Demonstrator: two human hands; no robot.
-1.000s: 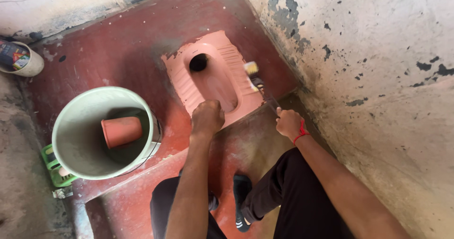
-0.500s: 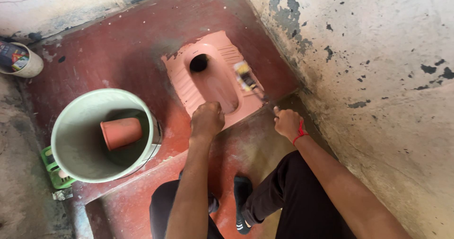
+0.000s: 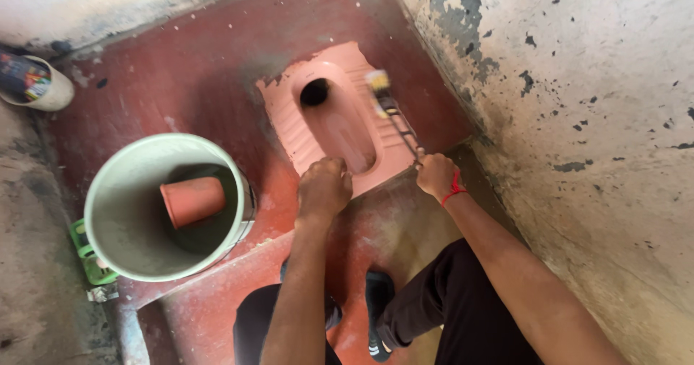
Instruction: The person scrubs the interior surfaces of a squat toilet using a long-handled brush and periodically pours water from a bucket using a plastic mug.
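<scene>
Person crouches at the near edge of the pink squat toilet pan (image 3: 340,112) set in the red floor (image 3: 202,69). Right hand (image 3: 437,174) grips the dark handle of a long toilet brush (image 3: 394,112); the pale bristle head sits on the pan's right footrest, next to the drain hole (image 3: 315,92).

Risks, as I judge them: the brush head rides close to the pan's right rim, near the stained wall (image 3: 578,119), so a hard push could skid it off the ribbed footrest and flick dirty water onto the wall or the person's legs. The floor looks damp by the pan's near edge, so the black shoe (image 3: 377,314) could slip. The green bucket (image 3: 155,204) with an orange mug (image 3: 192,200) inside stands just left of the left arm; an elbow swing could knock it.

Right fingers: curled fully around the brush handle, no gap. Left hand (image 3: 323,189): closed into a fist, hovering over the pan's near rim; whether it holds anything or touches the rim, cannot tell.
</scene>
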